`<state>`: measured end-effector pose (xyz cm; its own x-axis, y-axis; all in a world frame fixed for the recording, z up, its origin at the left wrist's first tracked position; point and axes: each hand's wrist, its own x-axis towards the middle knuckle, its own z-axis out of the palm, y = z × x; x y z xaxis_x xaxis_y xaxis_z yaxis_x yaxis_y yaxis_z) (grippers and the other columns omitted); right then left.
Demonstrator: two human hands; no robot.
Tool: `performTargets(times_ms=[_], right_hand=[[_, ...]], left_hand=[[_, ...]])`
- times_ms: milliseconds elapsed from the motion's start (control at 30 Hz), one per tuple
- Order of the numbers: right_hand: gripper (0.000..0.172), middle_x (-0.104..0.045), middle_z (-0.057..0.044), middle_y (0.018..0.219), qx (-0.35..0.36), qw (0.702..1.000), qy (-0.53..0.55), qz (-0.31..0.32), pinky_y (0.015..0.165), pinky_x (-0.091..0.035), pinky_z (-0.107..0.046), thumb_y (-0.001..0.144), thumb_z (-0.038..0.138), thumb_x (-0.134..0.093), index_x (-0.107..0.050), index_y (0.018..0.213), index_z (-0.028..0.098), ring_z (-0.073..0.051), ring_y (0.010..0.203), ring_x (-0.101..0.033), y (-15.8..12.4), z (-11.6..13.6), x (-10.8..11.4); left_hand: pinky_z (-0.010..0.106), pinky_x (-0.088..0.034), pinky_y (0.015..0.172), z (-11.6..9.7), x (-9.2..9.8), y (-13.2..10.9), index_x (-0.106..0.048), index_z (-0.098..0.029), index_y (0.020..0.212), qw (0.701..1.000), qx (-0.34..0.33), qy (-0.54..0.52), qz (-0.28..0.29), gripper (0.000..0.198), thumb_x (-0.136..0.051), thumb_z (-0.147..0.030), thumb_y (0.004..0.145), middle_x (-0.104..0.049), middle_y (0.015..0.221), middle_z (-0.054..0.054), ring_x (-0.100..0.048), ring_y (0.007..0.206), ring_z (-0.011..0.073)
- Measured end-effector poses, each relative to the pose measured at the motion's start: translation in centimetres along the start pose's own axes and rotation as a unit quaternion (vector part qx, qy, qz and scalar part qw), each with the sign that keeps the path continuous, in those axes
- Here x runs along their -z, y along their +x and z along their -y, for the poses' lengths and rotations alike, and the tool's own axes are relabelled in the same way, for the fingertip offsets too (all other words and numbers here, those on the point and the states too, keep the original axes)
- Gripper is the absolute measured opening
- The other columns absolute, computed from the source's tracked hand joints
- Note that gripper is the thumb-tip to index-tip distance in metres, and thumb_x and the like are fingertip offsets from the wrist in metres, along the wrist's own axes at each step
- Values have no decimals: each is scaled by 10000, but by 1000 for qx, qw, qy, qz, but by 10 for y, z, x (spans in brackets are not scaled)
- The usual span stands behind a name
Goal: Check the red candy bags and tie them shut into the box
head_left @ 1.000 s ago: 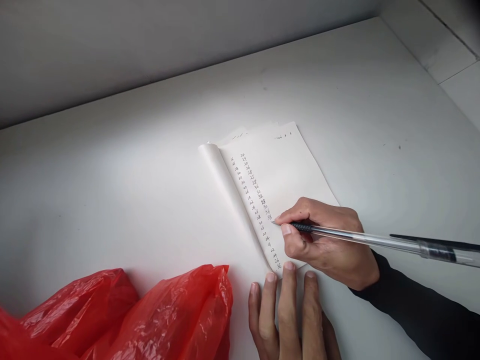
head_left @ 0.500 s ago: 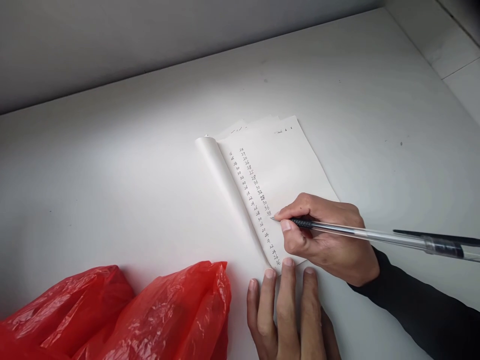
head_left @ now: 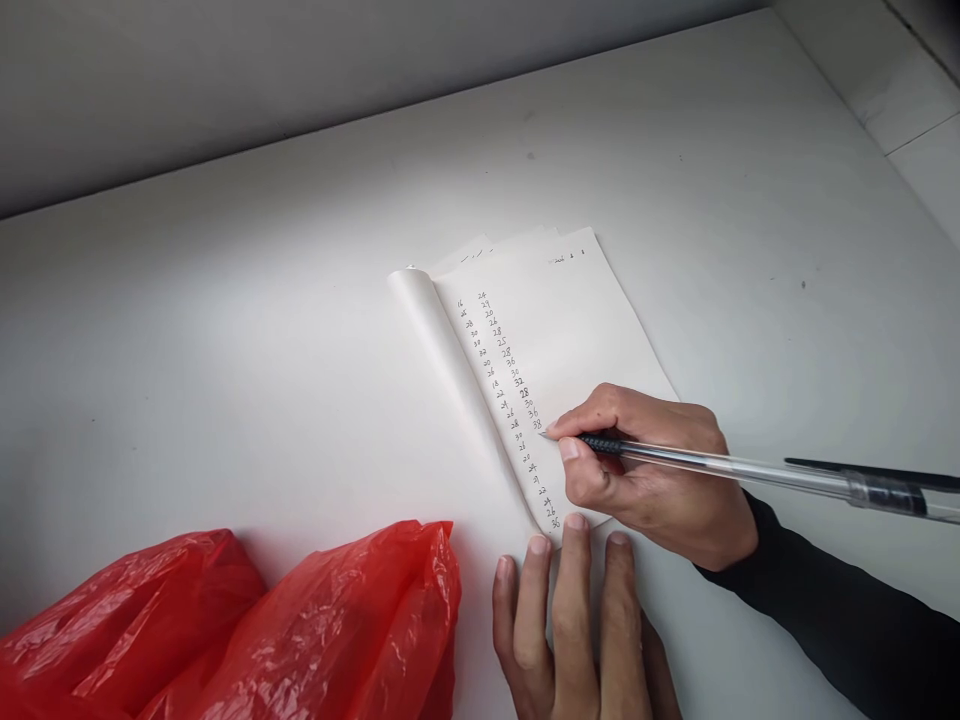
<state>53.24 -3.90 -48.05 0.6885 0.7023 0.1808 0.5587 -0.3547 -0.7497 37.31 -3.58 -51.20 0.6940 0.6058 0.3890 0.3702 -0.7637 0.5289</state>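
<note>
A notepad lies tilted on the white table, its front pages rolled over to the left. Two columns of handwritten numbers run down the page, the right one ending at 38. My right hand pinches a clear pen with a black grip, its cap stuck on the far end. The pen's tip is at the paper just below the 38; whether it touches I cannot tell. My left hand is spread flat, fingertips at the notepad's lower edge.
Crumpled red plastic bags fill the lower left, beside my left hand. The white table meets a grey wall at the back. Pale tiles show past the table's right edge.
Hardly anything differs. The whole view has shifted slightly, and the pen tip sits a touch further left below the 38. No new digit is visible.
</note>
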Motion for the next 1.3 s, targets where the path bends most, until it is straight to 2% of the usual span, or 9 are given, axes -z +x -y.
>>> performTargets(times_ms=[233, 500, 700, 1067, 1300], right_hand=[[183, -658, 65, 666, -3, 1000, -6, -2, 481, -472, -211, 796, 64, -609, -667, 829, 235, -66, 508, -538, 0, 1, 0], [154, -679, 43, 671, 23, 1000, -3, -1, 494, -471, -200, 781, 64, -603, -646, 791, 211, -65, 524, -549, 1, -1, 1], [185, -685, 56, 679, 10, 1000, -1, 4, 481, -478, -231, 783, 68, -599, -630, 792, 251, -89, 516, -559, 1, 0, 2], [173, -660, 59, 642, 25, 999, -22, -16, 496, -471, -196, 762, 59, -586, -638, 788, 222, -68, 525, -556, 1, 0, -1], [166, -684, 65, 682, -24, 1000, -1, -14, 477, -461, -223, 775, 83, -621, -655, 790, 244, -77, 508, -552, -3, -1, 1]], left_hand=[[463, -374, 1174, -4, 2, 1, -794, -193, 1063, 999, 27, -23, 11, 351, -556, -41, 855, -712, 1242, 87, -559, 1261, 286], [455, -370, 1179, -4, 2, 1, -791, -190, 1064, 999, 22, -19, 16, 345, -541, -41, 880, -707, 1249, 82, -562, 1259, 281], [461, -395, 1160, -4, 2, 2, -790, -198, 1055, 1000, 18, -10, 10, 336, -542, -39, 893, -724, 1224, 87, -578, 1246, 277], [453, -378, 1171, -3, 1, 1, -793, -189, 1063, 1000, 21, -18, 12, 346, -540, -34, 885, -711, 1243, 82, -569, 1248, 283], [464, -374, 1173, -2, 1, 0, -799, -181, 1068, 1000, 15, -24, 8, 343, -540, -36, 896, -706, 1252, 90, -569, 1254, 291]])
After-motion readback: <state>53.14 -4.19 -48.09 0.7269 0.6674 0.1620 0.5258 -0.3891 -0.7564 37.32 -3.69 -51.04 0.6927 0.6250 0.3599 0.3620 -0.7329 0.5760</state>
